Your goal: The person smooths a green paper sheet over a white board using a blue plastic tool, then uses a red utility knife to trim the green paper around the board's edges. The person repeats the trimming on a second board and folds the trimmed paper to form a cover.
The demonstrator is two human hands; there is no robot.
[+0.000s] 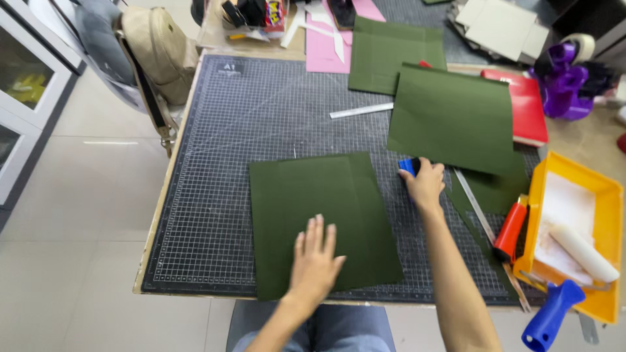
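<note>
A dark green sheet (306,195) lies flat on the gridded cutting mat (222,163) in front of me. My left hand (315,257) rests palm down on its lower right part, fingers spread. My right hand (425,184) is just past the sheet's right edge, closed around a small blue tool (408,165) that touches the mat. A second green sheet (453,117) lies beyond my right hand, and a third green sheet (394,52) sits further back.
A yellow paint tray (606,195) with a white roller (582,251) and a blue handle (551,316) stands at the right. Beside it lie a red-handled tool (510,231), a long metal ruler (482,218), and a red folder (527,107). A beige bag (160,49) hangs at the table's left.
</note>
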